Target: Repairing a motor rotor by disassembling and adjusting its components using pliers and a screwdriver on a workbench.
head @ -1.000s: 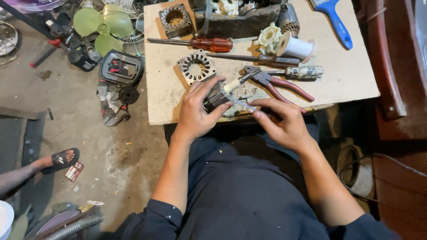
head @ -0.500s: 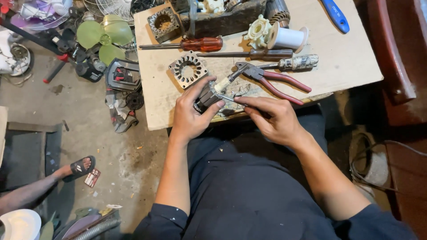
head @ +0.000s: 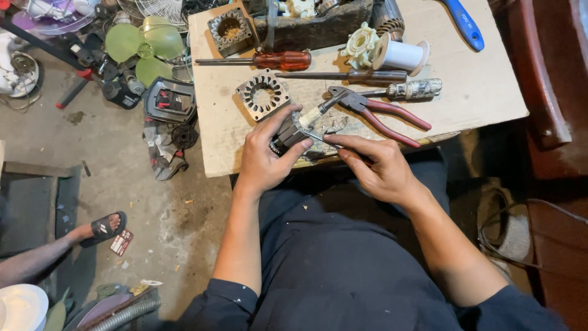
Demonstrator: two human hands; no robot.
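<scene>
1. Your left hand (head: 264,158) has its fingers clenched around a small dark motor core (head: 286,136), held at the near edge of the desk (head: 490,92).
2. Your right hand (head: 378,168) pinches a thin metal tool (head: 318,136), its tip laid against the core.
3. I judge the tip could slip off the core towards your left thumb if you press hard.
4. The red-handled pliers (head: 380,110) lie just beyond; a jerk could knock them off the edge.
5. A second stator ring (head: 263,94) sits near your left knuckles.
</scene>
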